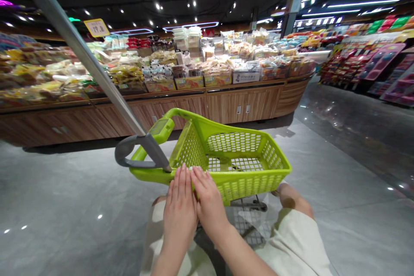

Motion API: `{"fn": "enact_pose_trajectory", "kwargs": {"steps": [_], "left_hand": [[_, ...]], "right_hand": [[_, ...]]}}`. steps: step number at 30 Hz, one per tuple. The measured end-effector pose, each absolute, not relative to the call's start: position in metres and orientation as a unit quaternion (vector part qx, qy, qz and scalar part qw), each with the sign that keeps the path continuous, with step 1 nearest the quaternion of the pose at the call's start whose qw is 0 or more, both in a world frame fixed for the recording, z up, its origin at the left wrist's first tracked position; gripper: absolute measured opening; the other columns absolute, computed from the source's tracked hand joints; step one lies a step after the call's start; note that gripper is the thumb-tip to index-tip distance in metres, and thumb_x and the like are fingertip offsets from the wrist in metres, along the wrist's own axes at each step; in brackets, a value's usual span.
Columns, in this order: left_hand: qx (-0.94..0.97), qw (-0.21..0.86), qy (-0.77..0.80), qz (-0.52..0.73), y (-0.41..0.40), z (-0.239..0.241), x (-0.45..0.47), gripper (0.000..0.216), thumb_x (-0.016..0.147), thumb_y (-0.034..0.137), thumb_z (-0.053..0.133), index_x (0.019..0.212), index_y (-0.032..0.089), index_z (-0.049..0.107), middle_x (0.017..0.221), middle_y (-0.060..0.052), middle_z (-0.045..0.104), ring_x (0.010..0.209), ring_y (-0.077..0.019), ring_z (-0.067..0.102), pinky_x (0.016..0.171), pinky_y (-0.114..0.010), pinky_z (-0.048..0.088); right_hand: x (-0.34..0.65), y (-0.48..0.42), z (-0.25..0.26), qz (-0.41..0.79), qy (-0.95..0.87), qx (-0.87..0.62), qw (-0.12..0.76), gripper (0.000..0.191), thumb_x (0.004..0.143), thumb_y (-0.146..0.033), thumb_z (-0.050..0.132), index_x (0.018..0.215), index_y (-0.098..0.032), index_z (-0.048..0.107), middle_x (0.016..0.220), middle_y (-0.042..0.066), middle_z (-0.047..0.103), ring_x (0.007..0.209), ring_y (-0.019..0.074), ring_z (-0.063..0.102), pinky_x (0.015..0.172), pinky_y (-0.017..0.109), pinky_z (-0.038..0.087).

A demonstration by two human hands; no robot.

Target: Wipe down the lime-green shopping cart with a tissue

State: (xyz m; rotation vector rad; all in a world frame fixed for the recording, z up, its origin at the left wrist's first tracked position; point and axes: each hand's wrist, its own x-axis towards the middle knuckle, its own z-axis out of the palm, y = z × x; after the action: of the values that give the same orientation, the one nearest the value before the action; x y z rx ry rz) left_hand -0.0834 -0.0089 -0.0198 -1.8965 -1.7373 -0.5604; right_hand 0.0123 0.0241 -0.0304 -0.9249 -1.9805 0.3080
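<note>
A lime green plastic shopping basket (246, 155) on a wheeled frame stands on the floor in front of me. Its inside looks bare. My left hand (180, 207) and my right hand (208, 200) lie side by side, fingers stretched flat, with the fingertips touching the basket's near rim. Neither hand holds anything. A grey metal pull handle (97, 73) rises from the basket's near left corner toward the upper left, with a grey curved grip (124, 151) at its base.
A long curved wooden display counter (226, 103) piled with packaged snacks runs across the back. Red and pink shelving (371, 69) lines the right side. Glossy grey floor (339, 159) spreads around the basket. My knees in light clothing (291, 241) show below.
</note>
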Motion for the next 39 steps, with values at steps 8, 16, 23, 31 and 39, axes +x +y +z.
{"fn": "enact_pose_trajectory", "kwargs": {"steps": [8,16,23,31,39], "left_hand": [[-0.69,0.235,-0.649,-0.22,-0.009,-0.018,-0.085,0.069,0.096,0.016,0.036,0.154,0.011,0.001,0.157,-0.016,0.03,0.146,-0.0274,0.026,0.116,-0.046,0.032],[-0.689,0.226,-0.65,-0.227,-0.01,-0.019,-0.085,0.066,0.095,0.016,0.037,0.154,0.009,0.009,0.157,-0.016,0.03,0.147,-0.0269,0.024,0.117,-0.046,0.03],[-0.684,0.24,-0.647,-0.235,-0.01,-0.021,-0.084,0.067,0.095,0.014,0.036,0.155,0.011,0.006,0.157,-0.016,0.03,0.147,-0.0273,0.024,0.117,-0.046,0.03],[-0.675,0.233,-0.657,-0.241,-0.011,-0.02,-0.083,0.066,0.095,0.014,0.034,0.155,0.012,0.004,0.157,-0.016,0.031,0.146,-0.0274,0.026,0.116,-0.047,0.032],[-0.673,0.234,-0.664,-0.227,-0.011,-0.019,-0.081,0.068,0.094,0.014,0.037,0.154,0.009,0.004,0.157,-0.017,0.03,0.147,-0.0264,0.025,0.116,-0.046,0.031]], "right_hand": [[0.095,0.034,-0.072,0.078,-0.779,-0.444,0.436,0.099,0.061,0.009,0.031,0.152,-0.03,0.025,0.151,0.002,0.043,0.142,0.0165,0.035,0.118,0.048,0.032],[0.109,0.034,-0.081,0.054,-0.722,-0.514,0.461,0.094,0.063,0.01,0.031,0.148,-0.029,0.035,0.147,0.003,0.048,0.139,0.0175,0.04,0.118,0.05,0.031],[0.026,0.026,-0.04,0.105,-0.799,-0.389,0.447,0.099,0.059,0.01,0.034,0.152,-0.023,0.026,0.151,0.007,0.043,0.142,0.0193,0.034,0.116,0.049,0.035],[0.106,0.036,-0.075,0.083,-0.776,-0.445,0.439,0.098,0.06,0.009,0.031,0.15,-0.031,0.031,0.149,0.002,0.045,0.141,0.0164,0.037,0.118,0.05,0.032],[0.085,0.036,-0.069,0.092,-0.749,-0.488,0.439,0.089,0.062,0.009,0.032,0.145,-0.021,0.043,0.145,0.008,0.05,0.139,0.0196,0.04,0.117,0.052,0.032]]}}
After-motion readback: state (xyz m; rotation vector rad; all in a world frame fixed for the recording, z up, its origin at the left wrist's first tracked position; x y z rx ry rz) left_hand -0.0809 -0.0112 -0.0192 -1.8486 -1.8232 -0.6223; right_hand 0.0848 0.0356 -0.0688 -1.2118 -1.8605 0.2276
